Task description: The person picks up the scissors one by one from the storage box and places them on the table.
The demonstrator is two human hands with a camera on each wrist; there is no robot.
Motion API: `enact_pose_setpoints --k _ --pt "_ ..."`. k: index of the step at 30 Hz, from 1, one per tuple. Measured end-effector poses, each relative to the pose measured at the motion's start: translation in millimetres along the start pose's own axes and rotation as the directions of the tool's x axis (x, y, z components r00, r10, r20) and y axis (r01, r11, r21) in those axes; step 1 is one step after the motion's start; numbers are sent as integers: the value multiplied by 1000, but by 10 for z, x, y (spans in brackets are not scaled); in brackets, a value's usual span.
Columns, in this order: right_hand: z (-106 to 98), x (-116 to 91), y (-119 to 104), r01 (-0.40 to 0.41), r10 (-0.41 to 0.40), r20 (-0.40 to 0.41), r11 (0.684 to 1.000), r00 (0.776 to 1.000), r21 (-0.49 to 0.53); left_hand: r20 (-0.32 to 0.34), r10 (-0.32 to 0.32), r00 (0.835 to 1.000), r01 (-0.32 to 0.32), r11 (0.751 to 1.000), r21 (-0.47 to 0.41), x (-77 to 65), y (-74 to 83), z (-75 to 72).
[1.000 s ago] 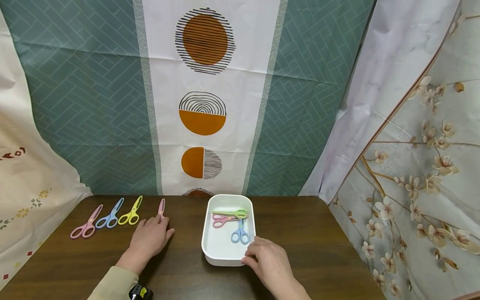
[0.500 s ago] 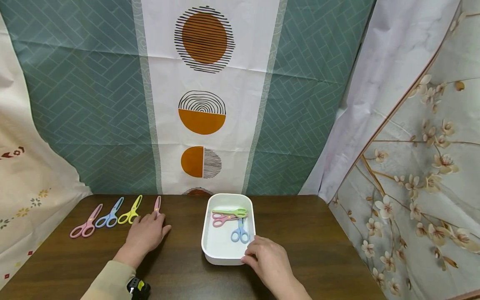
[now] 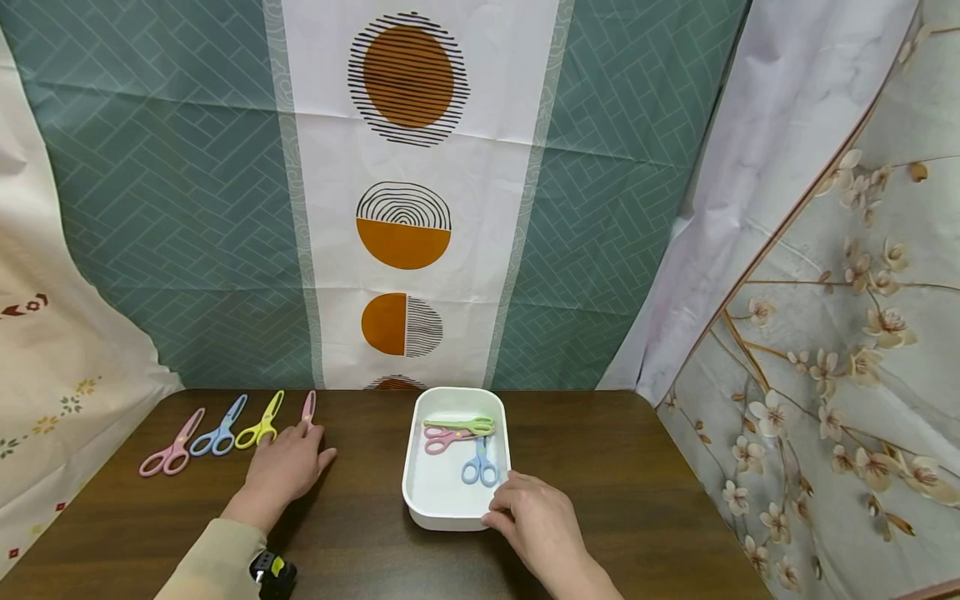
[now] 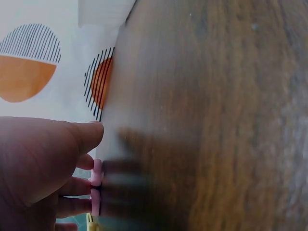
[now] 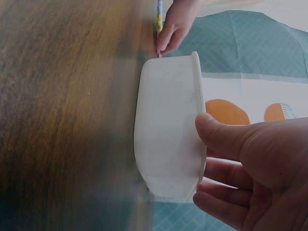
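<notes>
My left hand (image 3: 283, 467) rests palm down over a pair of pink scissors (image 3: 309, 407), whose blade end sticks out past the fingers. In the left wrist view, the fingertips press on its pink handle loops (image 4: 96, 173), and the thumb stays apart from them. With thumb and fingers, my right hand (image 3: 542, 525) pinches the rim of a white tray (image 3: 448, 522) at its near right corner. Inside the tray lie green scissors (image 3: 459, 425), pink scissors (image 3: 441, 442) and blue scissors (image 3: 480, 468).
Left of my left hand, a slanted row holds pink scissors (image 3: 171, 454), blue scissors (image 3: 225, 433) and yellow scissors (image 3: 262, 427). Everything sits on a dark wooden table (image 3: 600, 450). A patterned cloth (image 3: 405, 367) hangs behind its back edge.
My left hand has slid the pink scissors leftward along the table, closer to the yellow pair. The right hand and the tray have stayed in place.
</notes>
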State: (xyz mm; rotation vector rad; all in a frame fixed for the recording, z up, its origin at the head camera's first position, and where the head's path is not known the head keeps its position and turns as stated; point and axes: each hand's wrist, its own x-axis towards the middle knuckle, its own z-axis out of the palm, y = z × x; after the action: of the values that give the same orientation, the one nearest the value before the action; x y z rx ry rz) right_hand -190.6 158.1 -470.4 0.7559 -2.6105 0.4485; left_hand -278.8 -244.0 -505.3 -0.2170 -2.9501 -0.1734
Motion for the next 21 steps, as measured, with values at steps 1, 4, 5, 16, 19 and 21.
enact_pose_setpoints --k 1,4,5,16,19,21 --pt "0 -1 0 -1 1 3 1000 1000 1 -2 0 1000 0 1000 0 -3 -5 -3" --pt "1 -3 0 -3 3 8 1000 1000 4 -8 -2 1000 2 1000 -2 -12 -17 -11" --pt "1 -3 0 -3 3 8 1000 1000 5 -9 -1 1000 1 1000 -2 -15 -19 -13" --pt "12 -3 9 13 -14 -18 1000 1000 -8 -21 -5 1000 5 1000 -10 -10 -105 53" --pt "13 -2 10 19 -19 -24 1000 1000 -8 -27 -4 1000 3 1000 -15 -17 -122 66" --pt "13 1 11 17 -17 -21 1000 1000 -7 -33 -1 999 0 1000 -16 -20 -133 69"
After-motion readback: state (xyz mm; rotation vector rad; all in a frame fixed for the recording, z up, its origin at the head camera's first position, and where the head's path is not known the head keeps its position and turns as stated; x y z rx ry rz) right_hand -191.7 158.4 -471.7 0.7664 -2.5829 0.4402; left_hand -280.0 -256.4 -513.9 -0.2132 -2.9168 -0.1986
